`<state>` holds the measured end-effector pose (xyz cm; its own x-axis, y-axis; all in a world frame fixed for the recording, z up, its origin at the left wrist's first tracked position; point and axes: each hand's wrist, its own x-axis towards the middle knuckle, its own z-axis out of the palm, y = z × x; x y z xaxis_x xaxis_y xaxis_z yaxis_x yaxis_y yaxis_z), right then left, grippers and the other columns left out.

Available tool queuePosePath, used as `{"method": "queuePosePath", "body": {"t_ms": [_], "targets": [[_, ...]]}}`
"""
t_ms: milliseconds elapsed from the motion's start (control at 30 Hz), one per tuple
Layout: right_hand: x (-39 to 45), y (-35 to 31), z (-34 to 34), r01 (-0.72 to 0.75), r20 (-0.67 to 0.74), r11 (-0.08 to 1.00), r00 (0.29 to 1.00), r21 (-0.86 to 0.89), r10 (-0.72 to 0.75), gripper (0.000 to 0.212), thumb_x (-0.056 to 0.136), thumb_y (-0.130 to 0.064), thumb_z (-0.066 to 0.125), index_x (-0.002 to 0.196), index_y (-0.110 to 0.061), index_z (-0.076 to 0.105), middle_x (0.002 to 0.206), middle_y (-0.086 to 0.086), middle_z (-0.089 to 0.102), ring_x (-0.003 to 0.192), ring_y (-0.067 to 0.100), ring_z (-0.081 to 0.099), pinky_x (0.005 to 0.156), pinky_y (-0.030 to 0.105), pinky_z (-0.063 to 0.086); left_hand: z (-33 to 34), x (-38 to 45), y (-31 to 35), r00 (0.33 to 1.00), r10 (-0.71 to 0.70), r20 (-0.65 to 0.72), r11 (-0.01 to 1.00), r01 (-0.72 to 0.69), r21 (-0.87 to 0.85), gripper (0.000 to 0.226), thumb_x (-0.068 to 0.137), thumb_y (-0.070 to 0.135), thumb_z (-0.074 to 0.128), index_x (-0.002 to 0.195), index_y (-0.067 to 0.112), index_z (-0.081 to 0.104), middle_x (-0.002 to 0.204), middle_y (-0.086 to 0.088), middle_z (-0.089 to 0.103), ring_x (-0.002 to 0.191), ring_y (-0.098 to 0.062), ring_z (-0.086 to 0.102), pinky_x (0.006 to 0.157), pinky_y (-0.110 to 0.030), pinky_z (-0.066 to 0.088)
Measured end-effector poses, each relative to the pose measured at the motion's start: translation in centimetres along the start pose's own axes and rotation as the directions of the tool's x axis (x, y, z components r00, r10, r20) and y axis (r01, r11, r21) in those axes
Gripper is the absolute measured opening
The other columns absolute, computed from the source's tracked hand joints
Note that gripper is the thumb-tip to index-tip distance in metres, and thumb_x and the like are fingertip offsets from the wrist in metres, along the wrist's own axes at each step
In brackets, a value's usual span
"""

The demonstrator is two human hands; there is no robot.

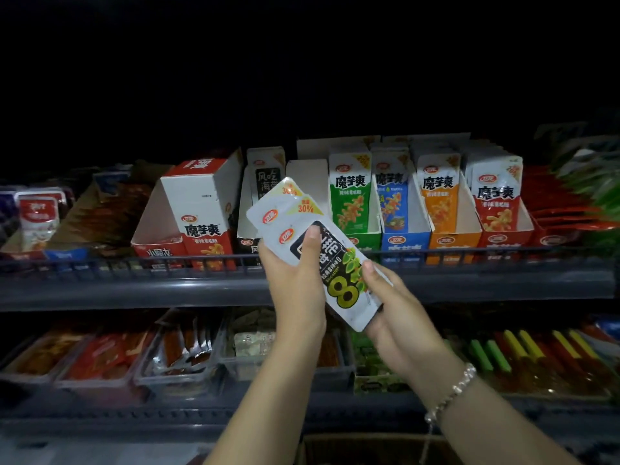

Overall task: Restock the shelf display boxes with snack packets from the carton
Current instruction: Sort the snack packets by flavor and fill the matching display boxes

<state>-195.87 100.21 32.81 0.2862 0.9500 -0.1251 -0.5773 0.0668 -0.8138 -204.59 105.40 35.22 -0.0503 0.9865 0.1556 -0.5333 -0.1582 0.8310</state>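
I hold a small stack of white snack packets (330, 263) with black and green print, tilted in front of the upper shelf. My left hand (297, 286) grips the stack from the left, thumb across its face. My right hand (394, 317) holds its lower right end, thumb on the front. Behind the stack stands a black display box (246, 243) holding a few matching packets, next to an almost empty white box (308, 172). The carton (365, 448) shows only as a brown edge at the bottom, between my forearms.
Green (352, 196), blue (394, 203), orange (441, 203) and red (500, 203) display boxes fill the upper shelf to the right; an empty red box (188, 213) stands left. A wire rail (134, 263) fronts that shelf. Trays of snacks (181, 347) line the shelf below.
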Motion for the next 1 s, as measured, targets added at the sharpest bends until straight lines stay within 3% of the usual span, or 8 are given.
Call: {"method": "queuePosePath", "body": {"t_ms": [133,267,367,467,633,700,833,1000], "targets": [[0.3,0.6,1.3,0.012,-0.085,0.980,0.996,0.200,0.005,0.047,0.083,-0.019,0.063,0.127,-0.016,0.047,0.111,0.012,0.068,0.086,0.019,0.071,0.068,0.034,0.057,0.2,-0.3,0.0,0.999,0.021,0.047,0.996,-0.025,0.088,0.030,0.088,0.021,0.066,0.107,0.036,0.048,0.106,0.008,0.067,0.097,-0.010,0.067,0.084,-0.034,0.055],[0.4,0.3,1.5,0.047,-0.070,0.993,0.997,0.105,-0.040,0.056,0.073,-0.024,0.067,0.125,-0.015,0.050,0.111,0.011,0.069,0.097,0.024,0.068,0.082,0.040,0.055,-0.1,-0.3,0.1,0.999,0.048,0.019,0.992,-0.050,0.118,0.041,0.085,0.017,0.070,0.112,0.035,0.044,0.114,0.003,0.064,0.102,-0.014,0.065,0.091,-0.042,0.054],[0.2,0.3,1.6,0.048,-0.027,0.995,0.999,0.093,-0.046,0.059,0.067,-0.026,0.069,0.122,-0.019,0.052,0.111,0.009,0.069,0.097,0.022,0.069,0.076,0.036,0.055,0.0,-0.7,0.4,0.991,0.126,0.039,0.979,-0.131,0.158,0.053,0.085,0.014,0.069,0.123,0.030,0.036,0.117,0.000,0.059,0.096,-0.004,0.064,0.080,-0.024,0.056],[0.0,0.4,1.6,0.014,0.002,0.987,1.000,0.159,-0.015,0.058,0.066,-0.021,0.068,0.122,-0.017,0.053,0.106,0.010,0.071,0.091,0.021,0.071,0.071,0.035,0.057,-0.1,-0.6,1.2,0.960,0.271,0.068,0.945,-0.279,0.170,0.050,0.085,0.008,0.068,0.110,0.035,0.034,0.112,0.002,0.054,0.088,0.008,0.062,0.071,-0.013,0.051],[-0.2,1.0,1.8,-0.101,0.070,0.975,0.994,0.198,0.089,0.061,0.068,-0.019,0.067,0.126,-0.007,0.052,0.104,0.015,0.071,0.086,0.024,0.071,0.066,0.033,0.059,-0.9,0.1,2.0,0.893,0.413,0.177,0.896,-0.434,0.097,0.070,0.087,0.003,0.063,0.136,0.035,0.027,0.138,0.002,0.043,0.118,-0.005,0.055,0.091,-0.022,0.050],[-0.2,0.8,1.9,-0.096,0.066,0.981,0.994,0.167,0.086,0.061,0.067,-0.020,0.068,0.124,-0.006,0.052,0.104,0.015,0.071,0.087,0.024,0.071,0.067,0.032,0.059,-1.0,0.4,2.0,0.870,0.448,0.205,0.875,-0.474,0.101,0.060,0.087,0.004,0.061,0.133,0.034,0.036,0.141,0.003,0.044,0.123,-0.008,0.052,0.094,-0.023,0.048],[-0.1,0.7,1.8,-0.099,0.036,0.990,0.995,0.099,0.096,0.061,0.067,-0.025,0.070,0.122,-0.007,0.053,0.104,0.014,0.071,0.093,0.026,0.070,0.072,0.034,0.055,-1.0,0.8,1.8,0.913,0.370,0.170,0.914,-0.390,0.108,0.021,0.081,0.025,0.066,0.099,0.025,0.056,0.124,0.004,0.062,0.118,-0.017,0.058,0.097,-0.037,0.048],[-0.3,0.7,1.5,-0.061,0.013,0.997,0.998,0.048,0.060,0.062,0.065,-0.027,0.070,0.123,-0.011,0.054,0.105,0.013,0.071,0.094,0.027,0.070,0.067,0.033,0.058,-0.7,0.8,1.5,0.957,0.281,0.076,0.954,-0.287,0.090,0.029,0.082,0.019,0.065,0.105,0.029,0.051,0.122,0.001,0.061,0.114,-0.017,0.060,0.094,-0.037,0.051]]}}
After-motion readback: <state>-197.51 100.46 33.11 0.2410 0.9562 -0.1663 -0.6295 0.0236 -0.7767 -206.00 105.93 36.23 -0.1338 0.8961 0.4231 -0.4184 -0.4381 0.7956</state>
